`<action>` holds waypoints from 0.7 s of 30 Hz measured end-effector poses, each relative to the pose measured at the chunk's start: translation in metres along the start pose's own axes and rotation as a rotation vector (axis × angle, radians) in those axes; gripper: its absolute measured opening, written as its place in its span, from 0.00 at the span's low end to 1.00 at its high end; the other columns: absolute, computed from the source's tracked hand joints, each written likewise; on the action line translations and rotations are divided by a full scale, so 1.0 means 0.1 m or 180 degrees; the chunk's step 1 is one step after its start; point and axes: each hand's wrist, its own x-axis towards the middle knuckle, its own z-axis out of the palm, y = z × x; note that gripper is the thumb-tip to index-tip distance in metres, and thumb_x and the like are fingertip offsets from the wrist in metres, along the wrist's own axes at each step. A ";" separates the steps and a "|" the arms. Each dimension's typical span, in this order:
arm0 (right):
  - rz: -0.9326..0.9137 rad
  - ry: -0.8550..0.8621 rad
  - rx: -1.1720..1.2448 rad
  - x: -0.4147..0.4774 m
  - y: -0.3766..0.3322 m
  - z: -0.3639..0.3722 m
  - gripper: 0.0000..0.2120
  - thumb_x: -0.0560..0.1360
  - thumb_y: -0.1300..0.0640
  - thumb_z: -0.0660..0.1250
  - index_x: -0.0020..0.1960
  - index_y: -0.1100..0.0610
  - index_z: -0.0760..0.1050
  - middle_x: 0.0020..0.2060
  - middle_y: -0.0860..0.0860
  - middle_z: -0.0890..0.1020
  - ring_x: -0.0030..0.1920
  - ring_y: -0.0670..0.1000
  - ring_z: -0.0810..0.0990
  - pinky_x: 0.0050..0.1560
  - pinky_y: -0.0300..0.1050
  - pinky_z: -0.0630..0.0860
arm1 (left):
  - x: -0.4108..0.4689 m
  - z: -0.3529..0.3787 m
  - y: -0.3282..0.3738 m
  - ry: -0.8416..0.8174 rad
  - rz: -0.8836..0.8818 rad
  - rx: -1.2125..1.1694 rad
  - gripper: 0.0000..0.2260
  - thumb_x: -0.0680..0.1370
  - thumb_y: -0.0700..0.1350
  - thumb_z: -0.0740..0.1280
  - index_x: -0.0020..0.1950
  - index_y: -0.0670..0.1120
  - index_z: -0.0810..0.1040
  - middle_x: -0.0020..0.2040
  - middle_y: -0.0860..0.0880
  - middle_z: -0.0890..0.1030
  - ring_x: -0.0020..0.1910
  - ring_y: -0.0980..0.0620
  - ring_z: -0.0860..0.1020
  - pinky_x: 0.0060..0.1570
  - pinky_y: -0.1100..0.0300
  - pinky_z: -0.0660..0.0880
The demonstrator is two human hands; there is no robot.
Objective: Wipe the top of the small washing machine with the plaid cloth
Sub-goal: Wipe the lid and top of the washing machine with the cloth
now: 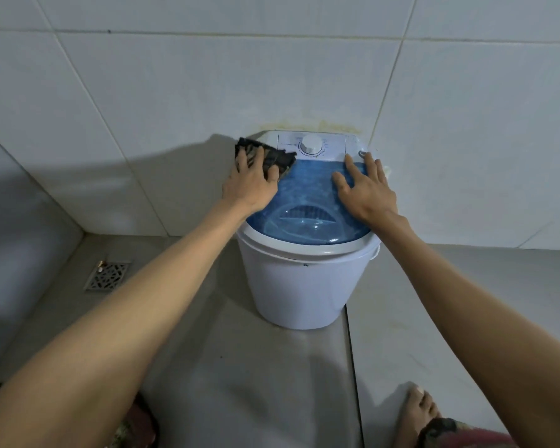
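The small washing machine point(299, 286) is a white tub with a translucent blue lid point(307, 202) and a white control panel with a round dial point(311, 144) at the back. It stands on the floor against the tiled wall. My left hand point(253, 185) presses the dark plaid cloth point(274, 155) flat on the machine's back left top, beside the dial. Part of the cloth is hidden under my fingers. My right hand point(367, 185) rests flat on the right side of the blue lid, fingers spread, holding nothing.
A metal floor drain point(107, 275) lies in the floor to the left, near the wall corner. My bare foot point(422, 415) shows at the bottom right on the grey floor tiles. White wall tiles rise right behind the machine.
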 end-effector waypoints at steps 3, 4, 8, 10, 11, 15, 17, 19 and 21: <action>0.0013 -0.0024 -0.0014 -0.01 0.01 -0.01 0.30 0.80 0.37 0.47 0.80 0.45 0.52 0.80 0.47 0.47 0.80 0.53 0.43 0.76 0.58 0.52 | -0.37 0.05 -0.10 0.0120 0.0247 0.0054 0.28 0.82 0.59 0.49 0.80 0.51 0.52 0.81 0.43 0.47 0.77 0.37 0.53 0.73 0.39 0.57; 0.0014 -0.0035 -0.0014 -0.02 0.01 -0.01 0.30 0.80 0.37 0.47 0.80 0.45 0.52 0.80 0.47 0.46 0.80 0.53 0.43 0.76 0.58 0.52 | -0.48 0.05 -0.11 0.0166 0.0316 0.0087 0.27 0.82 0.58 0.50 0.80 0.51 0.53 0.81 0.43 0.47 0.78 0.38 0.51 0.74 0.39 0.55; 0.0009 -0.0112 0.0022 -0.03 0.00 -0.05 0.30 0.80 0.37 0.47 0.80 0.46 0.51 0.80 0.47 0.46 0.80 0.54 0.42 0.76 0.58 0.50 | -0.93 0.06 -0.05 0.0404 0.0546 0.0158 0.26 0.82 0.57 0.51 0.79 0.51 0.57 0.81 0.43 0.51 0.78 0.38 0.49 0.75 0.43 0.45; -0.0005 -0.0138 0.0071 -0.05 0.01 -0.06 0.30 0.81 0.38 0.48 0.80 0.46 0.52 0.80 0.47 0.46 0.79 0.53 0.42 0.76 0.58 0.50 | -1.10 0.11 -0.01 0.0503 0.0798 0.0238 0.27 0.81 0.58 0.49 0.79 0.51 0.58 0.80 0.42 0.54 0.78 0.38 0.49 0.75 0.45 0.42; -0.0019 -0.0154 0.0112 -0.05 0.02 -0.07 0.29 0.81 0.38 0.48 0.80 0.46 0.52 0.80 0.46 0.46 0.79 0.53 0.42 0.76 0.57 0.50 | -1.16 0.15 0.03 0.0519 0.0954 0.0298 0.27 0.81 0.59 0.49 0.79 0.52 0.59 0.80 0.43 0.55 0.78 0.39 0.50 0.76 0.45 0.42; 0.0136 -0.0296 0.0951 0.01 0.02 -0.14 0.28 0.80 0.37 0.44 0.73 0.48 0.66 0.79 0.50 0.54 0.79 0.55 0.49 0.76 0.58 0.50 | -1.30 0.33 0.29 0.0456 0.1408 0.0248 0.26 0.81 0.58 0.52 0.78 0.53 0.62 0.79 0.44 0.59 0.79 0.40 0.53 0.77 0.45 0.46; 0.0315 -0.0355 0.1642 0.06 0.02 -0.23 0.33 0.78 0.33 0.43 0.73 0.51 0.66 0.78 0.55 0.57 0.78 0.56 0.53 0.76 0.58 0.49 | -1.28 0.38 0.43 0.0415 0.1559 0.0256 0.25 0.81 0.58 0.53 0.78 0.54 0.62 0.79 0.44 0.59 0.79 0.40 0.52 0.77 0.46 0.44; 0.0316 -0.0587 0.1941 0.09 0.05 -0.32 0.38 0.77 0.30 0.38 0.80 0.49 0.54 0.80 0.54 0.51 0.79 0.55 0.46 0.77 0.60 0.41 | -1.24 0.42 0.56 0.0340 0.1741 0.0309 0.25 0.81 0.58 0.54 0.78 0.53 0.62 0.79 0.44 0.59 0.79 0.40 0.52 0.77 0.47 0.42; 0.0273 -0.0768 0.1953 0.10 0.07 -0.37 0.40 0.75 0.27 0.36 0.80 0.48 0.48 0.80 0.53 0.48 0.79 0.55 0.44 0.77 0.61 0.39 | -1.18 0.46 0.70 0.0274 0.1862 0.0284 0.25 0.81 0.58 0.54 0.77 0.52 0.63 0.79 0.44 0.59 0.79 0.40 0.51 0.76 0.47 0.42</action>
